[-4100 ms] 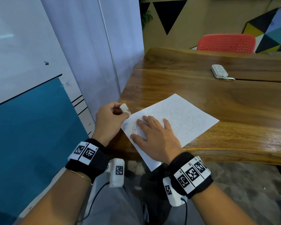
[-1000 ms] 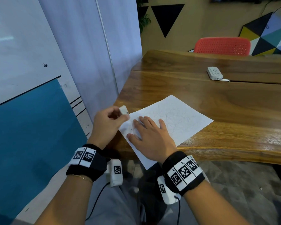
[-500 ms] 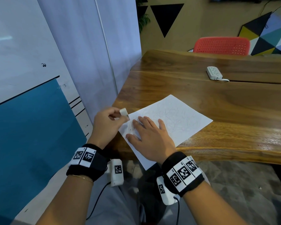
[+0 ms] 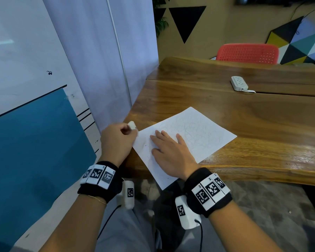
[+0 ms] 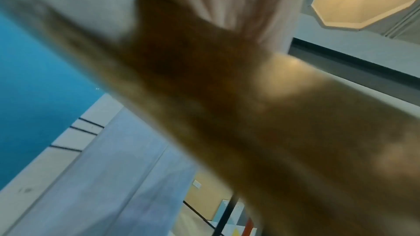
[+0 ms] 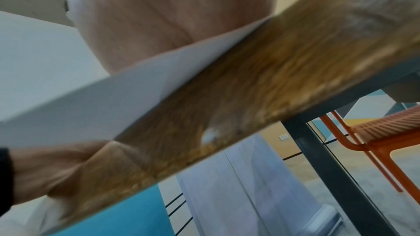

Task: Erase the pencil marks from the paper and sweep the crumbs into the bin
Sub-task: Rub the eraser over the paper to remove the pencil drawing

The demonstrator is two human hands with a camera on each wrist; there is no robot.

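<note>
Your left hand [image 4: 116, 140] pinches the eraser [image 4: 131, 125] at the paper's [image 4: 198, 135] left corner; your right hand [image 4: 168, 153] lies flat, fingers straight, on the paper.

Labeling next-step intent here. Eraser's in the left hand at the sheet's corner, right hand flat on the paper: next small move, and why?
Probably bring the eraser in the left hand rightward onto the paper and rub: faint scribbles still cover the sheet, and the right hand already pins it flat.
</note>
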